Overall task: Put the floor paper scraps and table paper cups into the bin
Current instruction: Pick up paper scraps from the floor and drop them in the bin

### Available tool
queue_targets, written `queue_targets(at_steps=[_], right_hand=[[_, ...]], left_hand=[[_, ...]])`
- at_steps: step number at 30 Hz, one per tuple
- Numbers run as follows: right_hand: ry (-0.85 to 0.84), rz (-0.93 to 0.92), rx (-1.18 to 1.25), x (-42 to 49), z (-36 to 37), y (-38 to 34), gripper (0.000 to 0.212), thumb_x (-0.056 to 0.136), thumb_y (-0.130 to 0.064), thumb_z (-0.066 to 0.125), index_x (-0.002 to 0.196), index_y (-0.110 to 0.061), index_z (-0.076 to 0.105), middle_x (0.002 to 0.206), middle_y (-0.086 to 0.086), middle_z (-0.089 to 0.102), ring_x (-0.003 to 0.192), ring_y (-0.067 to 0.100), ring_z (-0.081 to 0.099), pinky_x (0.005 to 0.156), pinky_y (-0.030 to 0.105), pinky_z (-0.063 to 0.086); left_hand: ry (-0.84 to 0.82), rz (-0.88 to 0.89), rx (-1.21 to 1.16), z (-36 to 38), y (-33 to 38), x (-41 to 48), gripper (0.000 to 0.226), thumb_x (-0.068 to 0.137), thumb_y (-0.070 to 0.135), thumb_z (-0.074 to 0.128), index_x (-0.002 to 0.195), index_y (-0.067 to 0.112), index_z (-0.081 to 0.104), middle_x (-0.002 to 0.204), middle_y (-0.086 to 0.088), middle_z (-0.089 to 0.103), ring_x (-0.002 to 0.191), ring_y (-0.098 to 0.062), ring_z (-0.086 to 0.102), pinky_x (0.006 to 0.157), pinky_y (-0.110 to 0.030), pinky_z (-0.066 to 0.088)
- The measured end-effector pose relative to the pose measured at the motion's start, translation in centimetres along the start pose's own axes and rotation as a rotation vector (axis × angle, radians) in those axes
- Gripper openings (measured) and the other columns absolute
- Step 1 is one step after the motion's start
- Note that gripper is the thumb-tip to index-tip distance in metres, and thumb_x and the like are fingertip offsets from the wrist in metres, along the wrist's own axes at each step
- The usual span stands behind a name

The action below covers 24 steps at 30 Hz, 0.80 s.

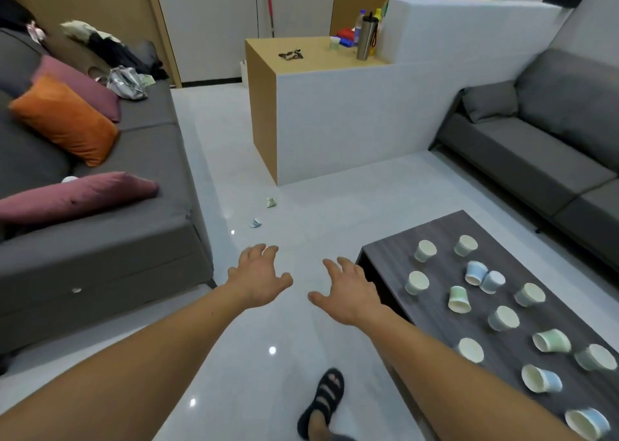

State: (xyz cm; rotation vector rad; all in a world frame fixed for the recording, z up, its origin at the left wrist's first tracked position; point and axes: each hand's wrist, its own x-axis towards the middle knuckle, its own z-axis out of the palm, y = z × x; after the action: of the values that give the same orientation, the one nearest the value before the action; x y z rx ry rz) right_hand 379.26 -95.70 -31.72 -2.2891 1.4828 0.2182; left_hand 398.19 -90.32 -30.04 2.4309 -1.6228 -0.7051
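Note:
Two crumpled paper scraps lie on the pale floor ahead: a greenish scrap (pixel 271 202) and a bluish scrap (pixel 255 223) nearer me. Several paper cups, such as a tipped green cup (pixel 458 299) and an upright pale cup (pixel 417 282), are scattered on the dark wooden coffee table (pixel 432 239) at the right. My left hand (pixel 258 278) and my right hand (pixel 350 293) reach forward over the floor with fingers spread, holding nothing. A white bit shows just past my left fingertips. No bin is in view.
A grey sofa (pixel 140 232) with orange and purple cushions lines the left side. Another grey sofa (pixel 536 152) stands at the right. A white and wood counter (pixel 335 115) with bottles is ahead, a person behind it. My sandalled foot (pixel 323 403) is on the floor.

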Motion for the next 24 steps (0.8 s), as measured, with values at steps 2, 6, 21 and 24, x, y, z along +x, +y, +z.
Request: queue_targets(at_steps=[2, 6, 21, 24], right_hand=[[-0.010, -0.022, -0.002, 4.4, -1.1, 0.2, 0.085, 0.087, -0.066, 0.047, 0.155, -0.029, 0.011, 0.162, 0.002, 0.008, 0.147, 0.026, 0.009, 0.111, 0.050, 0.030], [-0.026, -0.062, 0.020, 13.9, -4.1, 0.8, 0.084, 0.088, -0.063, 0.050, 0.154, -0.028, 0.011, 0.162, 0.002, 0.007, 0.147, 0.025, 0.010, 0.110, 0.049, 0.031], [-0.092, -0.135, -0.067, 41.0, -13.0, -2.2, 0.085, 0.087, -0.060, 0.053, 0.155, -0.028, 0.011, 0.162, 0.002, 0.008, 0.146, 0.027, 0.013, 0.110, 0.049, 0.030], [-0.086, -0.113, -0.089, 47.0, -14.3, -3.7, 0.085, 0.088, -0.060, 0.053, 0.154, -0.028, 0.011, 0.162, 0.001, 0.009, 0.145, 0.027, 0.014, 0.110, 0.049, 0.029]], left_hand=[[-0.001, -0.013, 0.007, -0.8, 0.3, 4.1, 0.075, 0.086, 0.051, 0.050, 0.149, 0.025, 0.019, 0.159, 0.000, 0.013, 0.146, -0.025, 0.009, 0.112, -0.052, 0.024], [0.012, -0.064, 0.028, -3.3, 1.0, 12.4, 0.075, 0.086, 0.051, 0.051, 0.149, 0.025, 0.019, 0.159, 0.000, 0.012, 0.146, -0.024, 0.009, 0.113, -0.051, 0.024], [-0.035, -0.177, -0.107, -10.8, -1.3, 38.2, 0.079, 0.085, 0.048, 0.055, 0.150, 0.023, 0.018, 0.158, -0.002, 0.014, 0.145, -0.026, 0.012, 0.114, -0.048, 0.025], [-0.034, -0.156, -0.129, -12.6, -2.3, 44.9, 0.078, 0.085, 0.048, 0.054, 0.150, 0.023, 0.018, 0.158, -0.002, 0.014, 0.145, -0.025, 0.011, 0.114, -0.047, 0.024]])
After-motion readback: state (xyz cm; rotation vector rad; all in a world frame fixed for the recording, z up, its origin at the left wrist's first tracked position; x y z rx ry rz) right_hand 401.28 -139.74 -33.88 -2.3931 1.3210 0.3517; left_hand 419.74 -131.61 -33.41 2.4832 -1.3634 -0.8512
